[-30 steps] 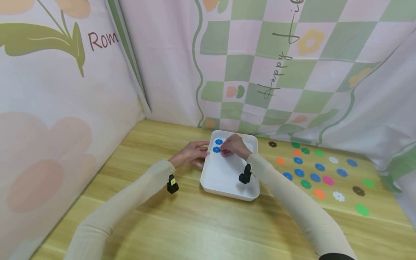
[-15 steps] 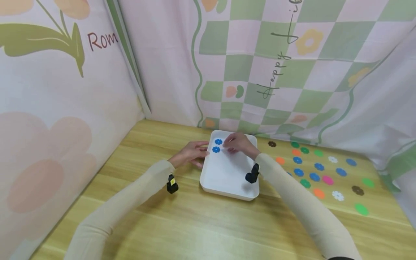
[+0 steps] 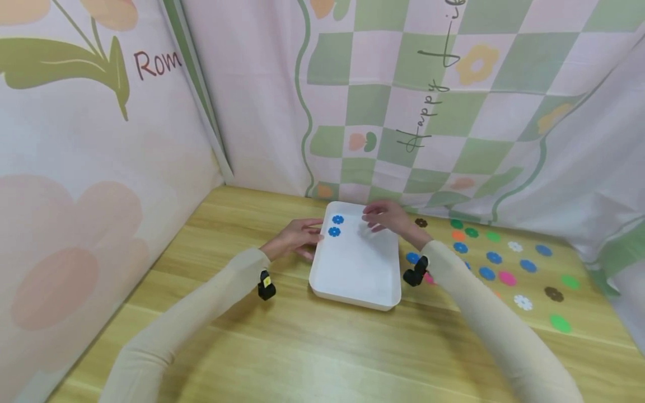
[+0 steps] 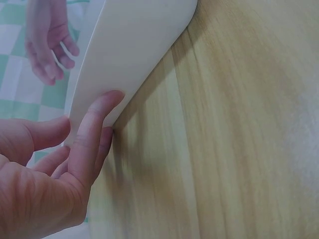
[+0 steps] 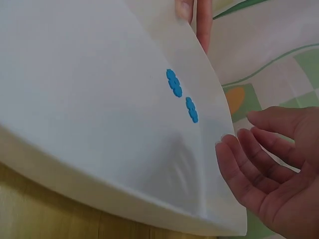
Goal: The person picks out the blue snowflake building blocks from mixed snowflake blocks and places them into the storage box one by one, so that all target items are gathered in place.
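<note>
A white rectangular tray [image 3: 355, 268] stands on the wooden table, with two blue flower-shaped discs [image 3: 334, 232] lying flat near its far left corner. My left hand [image 3: 294, 238] touches the tray's left side; in the left wrist view, the fingers of that left hand [image 4: 82, 149] meet the outer wall and rim. Over the far right part of the tray hovers my right hand [image 3: 387, 217], its fingers loosely bent with nothing between them. The right wrist view shows this right hand [image 5: 274, 159] above the tray, its shadow falling on the tray floor beside the blue discs [image 5: 174, 83].
Right of the tray, many loose discs are spread on the table [image 3: 242, 347]: blue ones [image 3: 494, 257], a pink one [image 3: 507, 278], white flower-shaped ones [image 3: 523, 302], brown [image 3: 554, 294] and green ones [image 3: 560, 323]. My right forearm covers some. A patterned curtain [image 3: 418, 112] hangs behind.
My right hand has drawn away from the blue discs, rising and moving right toward the tray's far right corner, its fingers loosened. The left hand and the two discs have stayed put.
</note>
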Demonstrator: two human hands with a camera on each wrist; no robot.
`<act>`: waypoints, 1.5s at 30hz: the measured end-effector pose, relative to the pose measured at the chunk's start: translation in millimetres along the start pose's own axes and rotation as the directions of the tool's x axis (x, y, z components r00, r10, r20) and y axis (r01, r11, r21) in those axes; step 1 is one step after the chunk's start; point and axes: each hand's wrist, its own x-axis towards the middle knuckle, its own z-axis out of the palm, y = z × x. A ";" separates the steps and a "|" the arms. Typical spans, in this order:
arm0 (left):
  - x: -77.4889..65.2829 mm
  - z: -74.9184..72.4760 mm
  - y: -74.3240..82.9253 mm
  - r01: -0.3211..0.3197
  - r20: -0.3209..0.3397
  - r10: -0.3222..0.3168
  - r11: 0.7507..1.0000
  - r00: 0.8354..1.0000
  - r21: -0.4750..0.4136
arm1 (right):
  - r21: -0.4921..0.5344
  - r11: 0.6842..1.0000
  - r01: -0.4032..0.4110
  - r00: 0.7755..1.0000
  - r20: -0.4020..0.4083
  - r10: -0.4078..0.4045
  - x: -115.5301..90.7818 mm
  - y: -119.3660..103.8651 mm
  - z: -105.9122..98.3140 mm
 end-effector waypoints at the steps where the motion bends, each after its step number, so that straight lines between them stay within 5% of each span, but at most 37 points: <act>1: 0.0 0.0 -0.2 -0.001 0.001 0.001 1.000 1.000 0.000 | 0.003 1.000 0.002 1.000 -0.003 -0.002 -1.7 1.5 -3.8; 18: 0.1 1.4 0.7 0.000 -0.003 0.000 1.000 1.000 -0.004 | 0.125 0.988 0.095 0.993 -0.082 -0.085 -41.8 36.4 -57.6; 27: 1.1 -0.5 -1.3 -0.009 0.007 0.009 1.000 1.000 0.000 | 0.030 0.992 0.125 0.989 -0.078 -0.122 -61.6 63.1 -82.3; 40: -1.2 -0.6 -1.1 0.020 0.008 -0.020 0.999 1.000 -0.034 | -0.106 0.990 0.098 0.982 0.172 -0.079 -87.0 86.7 -92.4; 45: -2.9 -1.2 -1.3 0.004 0.013 -0.004 0.999 1.000 -0.034 | -0.184 0.980 0.070 0.980 0.198 -0.032 -90.8 99.0 -90.5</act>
